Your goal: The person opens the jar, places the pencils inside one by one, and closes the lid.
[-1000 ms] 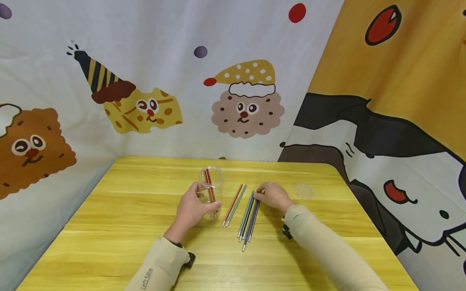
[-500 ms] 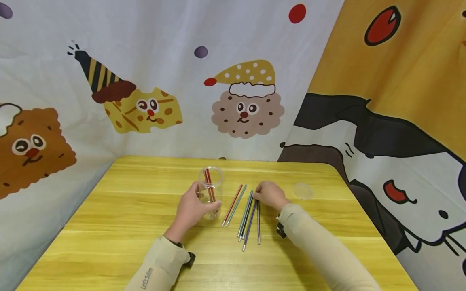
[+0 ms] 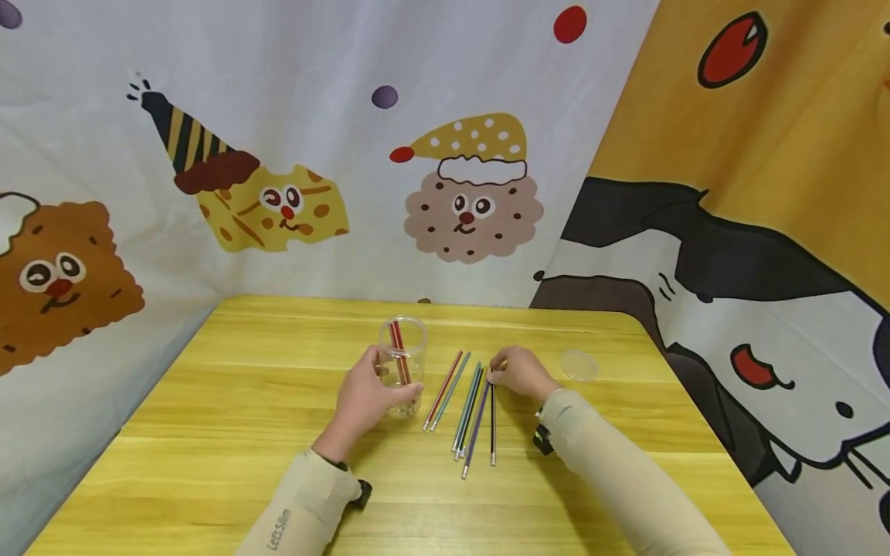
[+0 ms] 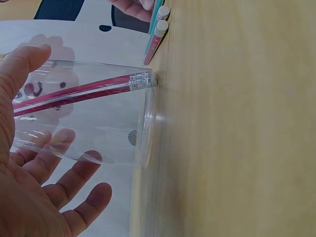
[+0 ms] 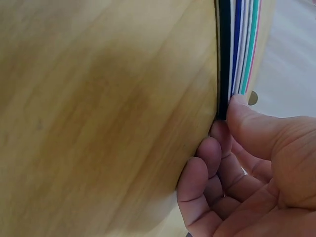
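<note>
My left hand [image 3: 371, 394] grips a clear plastic cup [image 3: 417, 367] standing on the table, thumb on the near side. Inside lean red pencils [image 4: 74, 95], their metal-banded eraser ends down at the cup's base. At the far end of a bunch of pencils, my right hand [image 3: 521, 374] pinches the tip of a black pencil [image 3: 494, 428] between thumb and forefinger. That pencil lies on the right of the bunch, beside a purple pencil [image 3: 476, 436] and several teal and dark ones. Between cup and bunch lie a red pencil [image 3: 443, 390] and a teal pencil [image 3: 452, 392].
A clear round lid [image 3: 579, 365] lies flat to the right of my right hand. The wooden table [image 3: 243, 448] ends at the back against a white cartoon-print curtain [image 3: 313, 262]; a yellow and black print [image 3: 730, 232] hangs on the right.
The black pencil's eraser end has swung right, apart from the purple pencil, and the right hand stays at its far tip. The left hand and cup have not moved.
</note>
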Action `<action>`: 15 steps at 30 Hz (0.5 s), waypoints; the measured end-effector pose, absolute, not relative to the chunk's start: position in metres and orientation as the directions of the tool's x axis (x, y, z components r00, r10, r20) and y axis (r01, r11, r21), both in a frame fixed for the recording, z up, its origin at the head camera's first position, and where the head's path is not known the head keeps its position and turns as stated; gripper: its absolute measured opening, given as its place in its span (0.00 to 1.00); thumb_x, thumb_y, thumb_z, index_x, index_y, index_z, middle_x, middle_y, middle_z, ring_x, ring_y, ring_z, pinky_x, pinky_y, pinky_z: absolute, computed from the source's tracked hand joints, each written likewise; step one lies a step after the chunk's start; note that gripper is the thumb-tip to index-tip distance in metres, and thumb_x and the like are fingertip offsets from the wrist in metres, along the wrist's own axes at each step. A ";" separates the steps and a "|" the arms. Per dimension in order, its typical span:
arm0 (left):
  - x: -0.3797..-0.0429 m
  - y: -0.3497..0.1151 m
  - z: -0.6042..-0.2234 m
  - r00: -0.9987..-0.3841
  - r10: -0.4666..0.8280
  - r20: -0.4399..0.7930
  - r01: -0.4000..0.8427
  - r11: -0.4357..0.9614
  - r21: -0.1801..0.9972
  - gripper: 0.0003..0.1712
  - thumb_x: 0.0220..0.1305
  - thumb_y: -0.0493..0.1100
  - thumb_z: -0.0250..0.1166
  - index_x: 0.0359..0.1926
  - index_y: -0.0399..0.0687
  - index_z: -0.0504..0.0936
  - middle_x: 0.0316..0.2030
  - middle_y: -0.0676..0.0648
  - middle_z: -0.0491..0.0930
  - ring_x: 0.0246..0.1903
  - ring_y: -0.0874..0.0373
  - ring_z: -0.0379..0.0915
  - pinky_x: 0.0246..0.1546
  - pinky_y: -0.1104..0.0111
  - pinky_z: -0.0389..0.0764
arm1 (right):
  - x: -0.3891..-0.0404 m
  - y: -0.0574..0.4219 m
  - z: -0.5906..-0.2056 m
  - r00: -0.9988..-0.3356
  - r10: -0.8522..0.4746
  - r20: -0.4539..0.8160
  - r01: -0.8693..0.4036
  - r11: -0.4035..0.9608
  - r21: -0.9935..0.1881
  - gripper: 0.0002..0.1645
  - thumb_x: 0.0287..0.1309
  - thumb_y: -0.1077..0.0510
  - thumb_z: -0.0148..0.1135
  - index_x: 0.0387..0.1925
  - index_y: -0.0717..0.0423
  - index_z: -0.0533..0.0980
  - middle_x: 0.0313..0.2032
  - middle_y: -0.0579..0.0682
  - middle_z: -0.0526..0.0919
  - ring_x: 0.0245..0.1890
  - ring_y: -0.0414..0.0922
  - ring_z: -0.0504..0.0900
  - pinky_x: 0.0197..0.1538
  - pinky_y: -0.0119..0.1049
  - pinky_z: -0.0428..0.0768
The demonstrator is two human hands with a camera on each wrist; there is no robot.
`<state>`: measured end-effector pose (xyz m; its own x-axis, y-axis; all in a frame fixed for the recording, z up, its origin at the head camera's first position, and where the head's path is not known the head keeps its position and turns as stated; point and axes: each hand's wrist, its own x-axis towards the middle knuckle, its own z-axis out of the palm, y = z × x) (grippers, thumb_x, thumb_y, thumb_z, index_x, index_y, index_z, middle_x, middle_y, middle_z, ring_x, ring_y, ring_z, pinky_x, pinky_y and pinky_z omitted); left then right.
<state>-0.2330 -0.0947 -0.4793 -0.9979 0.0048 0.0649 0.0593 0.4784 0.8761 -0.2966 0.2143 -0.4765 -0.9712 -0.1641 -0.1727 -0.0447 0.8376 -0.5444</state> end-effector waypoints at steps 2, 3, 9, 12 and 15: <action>-0.233 -0.095 -0.479 -0.998 0.006 0.061 0.056 0.479 0.876 0.43 0.51 0.58 0.86 0.63 0.51 0.76 0.63 0.42 0.82 0.62 0.41 0.82 0.54 0.47 0.87 | -0.296 0.214 -0.476 -0.970 -0.170 -0.173 -0.049 0.837 -0.546 0.17 0.68 0.57 0.73 0.56 0.59 0.85 0.53 0.57 0.89 0.51 0.52 0.88 0.55 0.49 0.87; -0.233 -0.095 -0.479 -0.998 0.006 0.061 0.056 0.480 0.876 0.43 0.51 0.59 0.86 0.63 0.51 0.76 0.63 0.42 0.82 0.62 0.41 0.82 0.54 0.47 0.87 | -0.296 0.214 -0.476 -0.970 -0.172 -0.173 -0.051 0.836 -0.546 0.18 0.68 0.57 0.73 0.56 0.59 0.85 0.53 0.57 0.89 0.51 0.52 0.88 0.55 0.49 0.87; -0.232 -0.095 -0.479 -0.998 0.009 0.067 0.063 0.484 0.873 0.44 0.51 0.59 0.86 0.63 0.50 0.76 0.63 0.41 0.82 0.61 0.40 0.82 0.53 0.48 0.87 | -0.296 0.219 -0.474 -0.971 -0.158 -0.182 -0.039 0.849 -0.527 0.19 0.68 0.57 0.74 0.56 0.59 0.84 0.54 0.58 0.89 0.51 0.52 0.88 0.54 0.48 0.87; -0.233 -0.095 -0.478 -0.998 0.006 0.069 0.063 0.485 0.872 0.45 0.50 0.60 0.86 0.63 0.51 0.76 0.64 0.42 0.82 0.61 0.41 0.82 0.53 0.48 0.87 | -0.298 0.221 -0.473 -0.970 -0.161 -0.181 -0.050 0.865 -0.499 0.20 0.67 0.57 0.74 0.57 0.60 0.84 0.54 0.59 0.89 0.51 0.52 0.88 0.53 0.47 0.87; -0.233 -0.095 -0.478 -0.998 0.005 0.067 0.061 0.484 0.873 0.45 0.50 0.60 0.86 0.63 0.51 0.76 0.64 0.42 0.82 0.61 0.41 0.82 0.53 0.48 0.87 | -0.299 0.222 -0.473 -0.970 -0.156 -0.189 -0.050 0.880 -0.472 0.21 0.67 0.58 0.74 0.58 0.61 0.83 0.55 0.60 0.88 0.52 0.53 0.87 0.53 0.48 0.87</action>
